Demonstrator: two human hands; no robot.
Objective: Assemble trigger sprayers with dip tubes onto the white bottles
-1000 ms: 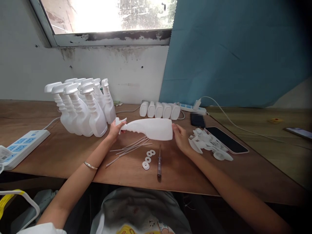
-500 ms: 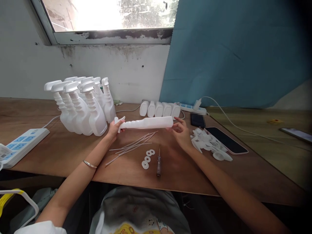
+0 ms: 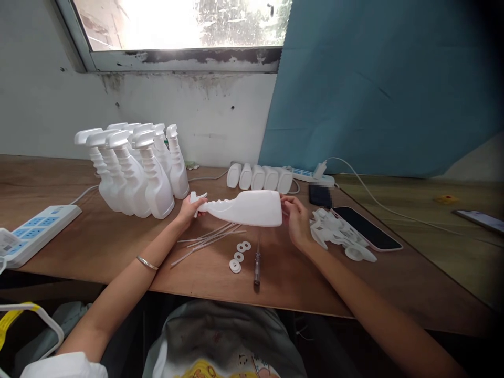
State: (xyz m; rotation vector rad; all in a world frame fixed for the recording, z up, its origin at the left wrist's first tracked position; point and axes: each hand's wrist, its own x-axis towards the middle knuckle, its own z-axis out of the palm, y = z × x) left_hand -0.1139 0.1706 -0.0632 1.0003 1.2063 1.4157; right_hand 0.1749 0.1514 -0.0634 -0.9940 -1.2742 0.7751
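White spray bottle (image 3: 246, 208) held sideways above desk (image 3: 98, 241). Left hand (image 3: 189, 210) fingers clenched on nozzle end; right hand (image 3: 297, 220) fingers grasping base. Thin tubes (image 3: 208, 237), 3 washers (image 3: 239, 256), screwdriver (image 3: 257, 260) below bottle.

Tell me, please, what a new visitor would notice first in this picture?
First, the white spray bottle held sideways above the table middle, the left hand at its trigger end and the right hand at its base. Next, the upright cluster of spray bottles at back left, then the thin tubes, washers and screwdriver below the hands.
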